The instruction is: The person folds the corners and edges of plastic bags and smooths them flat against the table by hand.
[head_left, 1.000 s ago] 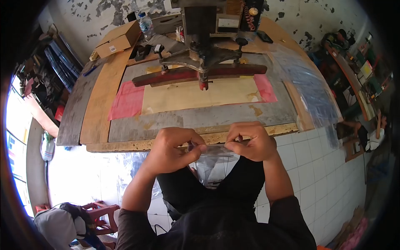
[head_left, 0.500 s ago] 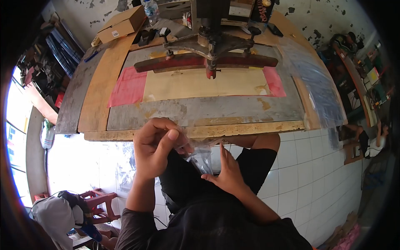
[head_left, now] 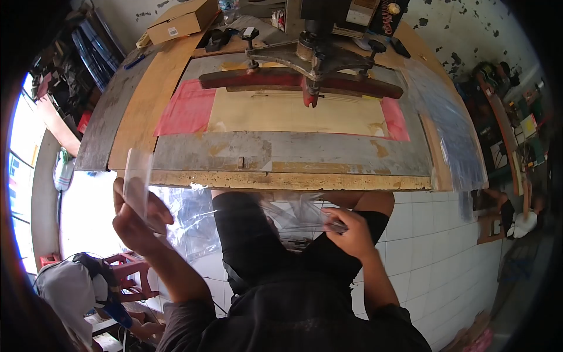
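My left hand (head_left: 141, 220) is closed on a narrow clear plastic strip (head_left: 137, 179) that stands up past the table's front left edge. Over my lap, my right hand (head_left: 350, 232) grips crumpled clear plastic (head_left: 296, 212) at its right end; its fingers are bent and slightly blurred. In front of both hands lies the grey table top (head_left: 223, 149), with a pale yellow sheet (head_left: 281, 114) and pink ends (head_left: 187, 105) on it. A metal press bar (head_left: 352, 85) hangs over the sheet.
A cardboard box (head_left: 179, 22) sits at the back left. Plastic sheets (head_left: 451, 123) cover the table's right side. More clear plastic (head_left: 196, 226) hangs below the front edge. A person in a grey hood (head_left: 67, 293) is at lower left; other people are at far right.
My left hand has moved left, carrying a clear strip away from my lap. My right hand has moved slightly right and its fingers have closed on the plastic. The view has shifted a little.
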{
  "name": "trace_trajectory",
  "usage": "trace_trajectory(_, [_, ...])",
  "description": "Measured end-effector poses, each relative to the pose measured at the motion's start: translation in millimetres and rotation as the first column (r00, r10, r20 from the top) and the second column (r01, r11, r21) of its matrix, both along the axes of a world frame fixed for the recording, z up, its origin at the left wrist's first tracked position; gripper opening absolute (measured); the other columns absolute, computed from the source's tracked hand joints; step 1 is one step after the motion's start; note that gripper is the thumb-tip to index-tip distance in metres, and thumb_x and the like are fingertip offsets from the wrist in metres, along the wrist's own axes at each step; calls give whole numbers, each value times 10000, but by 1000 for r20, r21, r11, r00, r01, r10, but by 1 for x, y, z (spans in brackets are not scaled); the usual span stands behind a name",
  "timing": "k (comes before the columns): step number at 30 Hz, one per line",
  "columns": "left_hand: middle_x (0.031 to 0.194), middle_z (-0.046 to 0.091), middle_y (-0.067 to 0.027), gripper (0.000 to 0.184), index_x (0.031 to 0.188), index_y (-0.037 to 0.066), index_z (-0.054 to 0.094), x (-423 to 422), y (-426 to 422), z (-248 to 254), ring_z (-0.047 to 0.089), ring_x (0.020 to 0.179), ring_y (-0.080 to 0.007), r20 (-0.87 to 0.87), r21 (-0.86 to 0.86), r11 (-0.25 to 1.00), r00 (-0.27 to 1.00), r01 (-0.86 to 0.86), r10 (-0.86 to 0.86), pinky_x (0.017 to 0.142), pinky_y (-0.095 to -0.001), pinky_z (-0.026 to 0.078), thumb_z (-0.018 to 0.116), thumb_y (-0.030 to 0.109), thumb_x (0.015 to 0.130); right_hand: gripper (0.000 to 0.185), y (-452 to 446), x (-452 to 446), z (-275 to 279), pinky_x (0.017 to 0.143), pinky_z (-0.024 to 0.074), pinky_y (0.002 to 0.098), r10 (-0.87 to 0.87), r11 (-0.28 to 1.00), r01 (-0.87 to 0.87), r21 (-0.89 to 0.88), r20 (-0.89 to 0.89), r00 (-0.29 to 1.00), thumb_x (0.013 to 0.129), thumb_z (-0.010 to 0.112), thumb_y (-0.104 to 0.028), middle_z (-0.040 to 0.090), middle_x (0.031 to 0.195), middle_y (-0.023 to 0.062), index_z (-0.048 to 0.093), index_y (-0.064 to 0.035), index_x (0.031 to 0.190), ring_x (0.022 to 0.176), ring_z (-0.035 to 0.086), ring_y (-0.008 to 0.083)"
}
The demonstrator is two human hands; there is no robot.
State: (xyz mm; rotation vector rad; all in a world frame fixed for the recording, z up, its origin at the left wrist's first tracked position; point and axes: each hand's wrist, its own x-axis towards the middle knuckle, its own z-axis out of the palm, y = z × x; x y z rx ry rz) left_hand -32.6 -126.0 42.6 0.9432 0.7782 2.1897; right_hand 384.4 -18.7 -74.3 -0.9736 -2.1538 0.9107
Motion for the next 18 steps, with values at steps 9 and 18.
trace_trajectory(9, [996,763,-104,214,1166,-11,689,-43,-56,-8,752,890,-186,-763,-626,478,610,-616,-214,772,-325,563,674,131,1007,507,13,16,139,768,570,370,141,960,-204,190,302,943,755,818,-17,724,875,45,752,-108,1249,835,722,229])
trace_trajectory(18, [1327,707,-232,572,1360,-28,652,64,15,-14,650,1313,-402,-664,-517,777,404,359,-629,1136,-463,486,658,461,1064,482,10,-7,207,806,562,400,180,893,-369,259,547,817,745,812,-78,709,948,62,743,-92,1222,899,700,260])
